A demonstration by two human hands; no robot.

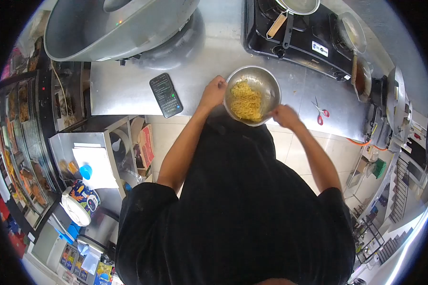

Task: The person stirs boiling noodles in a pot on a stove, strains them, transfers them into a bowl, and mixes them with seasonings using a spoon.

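A round metal mixing bowl (271,85) stands at the front edge of the steel counter, close to my body. Yellow noodles (245,100) lie heaped inside it, mostly toward its left side. My left hand (216,90) is closed at the bowl's left rim, its fingers pinching the edge. At the lower right rim, my right hand (285,116) is closed in a fist. Whatever it grips, perhaps a thin utensil reaching into the noodles, is too small to make out.
A phone (166,95) lies on the steel counter (199,66) to the left. Red-handled scissors (320,112) lie to the right. Behind stand a black gas stove (299,52) with a strainer (302,5) and a large grey metal vessel (123,38).
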